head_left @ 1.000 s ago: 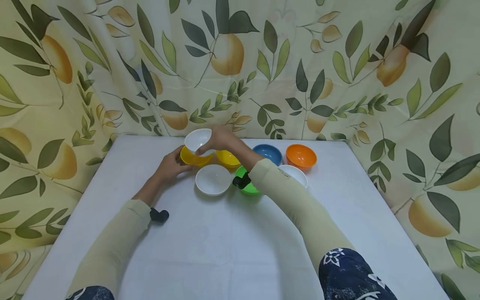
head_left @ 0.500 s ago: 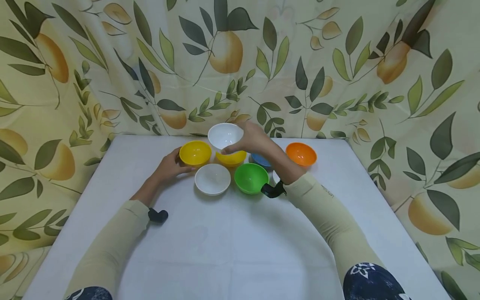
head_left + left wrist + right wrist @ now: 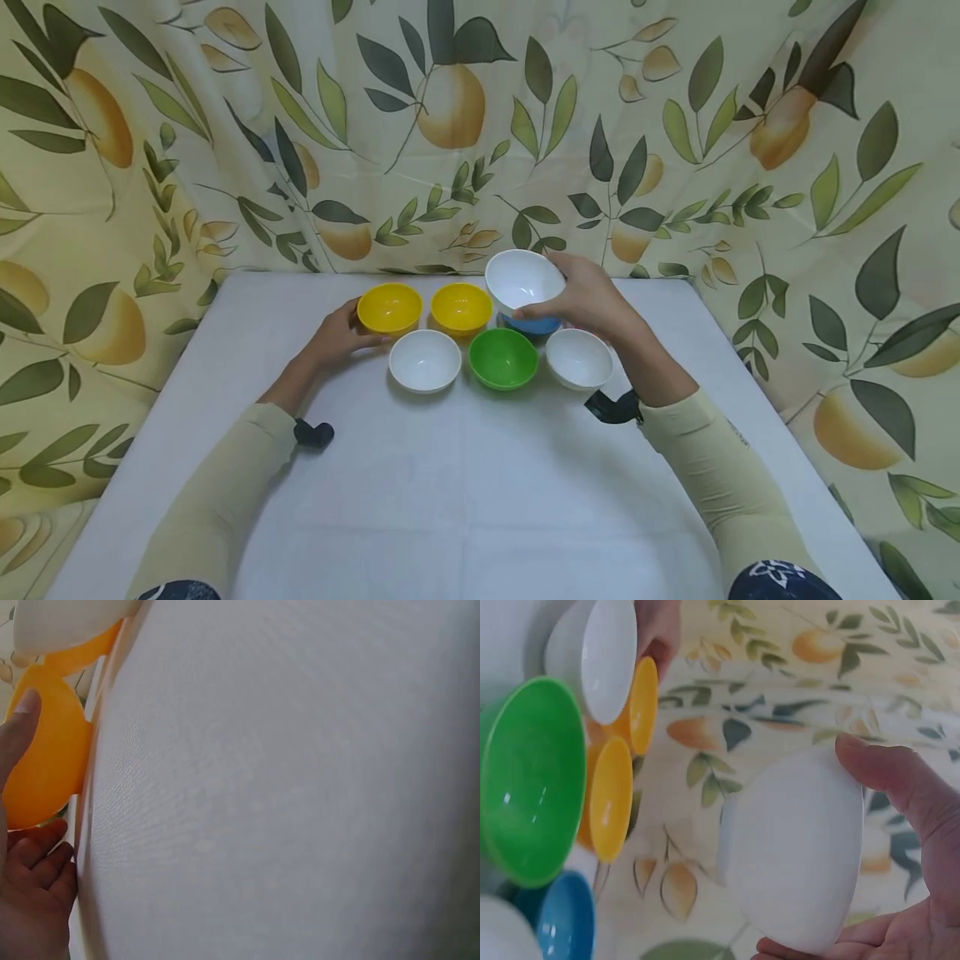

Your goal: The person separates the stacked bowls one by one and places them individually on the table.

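Note:
My right hand (image 3: pixel 596 300) pinches a white bowl (image 3: pixel 523 282) by its rim and side, holding it up above the blue bowl (image 3: pixel 534 326), which it partly covers. In the right wrist view, thumb and fingers span that white bowl (image 3: pixel 799 851), tilted in the camera's view. At the left end of the back row, my left hand (image 3: pixel 335 337) holds the side of a yellow bowl (image 3: pixel 390 309). The left wrist view has the thumb on the outside of this yellow bowl (image 3: pixel 52 754) and the fingers curled at its other side.
A second yellow bowl (image 3: pixel 461 309) stands between the left yellow one and the blue one. In front are a white bowl (image 3: pixel 424 361), a green bowl (image 3: pixel 502 358) and another white bowl (image 3: pixel 579 359). A patterned curtain (image 3: pixel 480 167) hangs behind the white-covered table (image 3: pixel 450 483).
My right hand has carried the white bowl rightward, from over the left yellow bowl past the second yellow one to above the blue bowl. The orange bowl is now hidden behind it. The left hand stays put.

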Tool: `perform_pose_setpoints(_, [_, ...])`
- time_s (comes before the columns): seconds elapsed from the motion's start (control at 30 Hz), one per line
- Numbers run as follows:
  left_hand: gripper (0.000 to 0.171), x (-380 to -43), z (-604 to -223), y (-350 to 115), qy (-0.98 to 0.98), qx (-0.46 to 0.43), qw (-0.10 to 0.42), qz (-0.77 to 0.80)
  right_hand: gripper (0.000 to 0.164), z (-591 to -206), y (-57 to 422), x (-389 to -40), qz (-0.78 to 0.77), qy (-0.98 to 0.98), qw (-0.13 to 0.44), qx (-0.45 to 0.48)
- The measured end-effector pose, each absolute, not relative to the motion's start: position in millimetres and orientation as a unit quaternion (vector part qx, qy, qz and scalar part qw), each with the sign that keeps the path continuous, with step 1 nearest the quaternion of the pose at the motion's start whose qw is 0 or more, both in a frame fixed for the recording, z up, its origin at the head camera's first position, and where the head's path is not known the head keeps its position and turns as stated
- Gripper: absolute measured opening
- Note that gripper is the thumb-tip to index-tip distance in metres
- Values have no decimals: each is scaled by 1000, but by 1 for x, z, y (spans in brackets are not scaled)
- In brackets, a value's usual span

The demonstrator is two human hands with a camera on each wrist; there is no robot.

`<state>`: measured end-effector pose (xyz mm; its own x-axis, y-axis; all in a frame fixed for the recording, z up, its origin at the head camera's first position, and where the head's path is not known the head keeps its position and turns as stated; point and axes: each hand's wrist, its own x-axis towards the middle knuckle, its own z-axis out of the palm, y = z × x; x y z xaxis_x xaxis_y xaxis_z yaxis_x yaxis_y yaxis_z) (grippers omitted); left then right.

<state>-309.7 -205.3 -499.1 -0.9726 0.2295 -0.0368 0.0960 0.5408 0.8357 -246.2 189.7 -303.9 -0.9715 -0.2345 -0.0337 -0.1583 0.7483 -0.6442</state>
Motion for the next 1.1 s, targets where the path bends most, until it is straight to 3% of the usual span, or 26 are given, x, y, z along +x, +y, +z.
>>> perform_pose_setpoints(0.47, [107, -308, -504, -209, 877, 90, 72, 467, 96, -329, 283, -211, -317, 948, 30, -21])
perform_pose_setpoints(1.1, [103, -310, -504, -211, 872, 102, 61, 475, 108, -368, 337, -192, -321, 941, 48, 100])
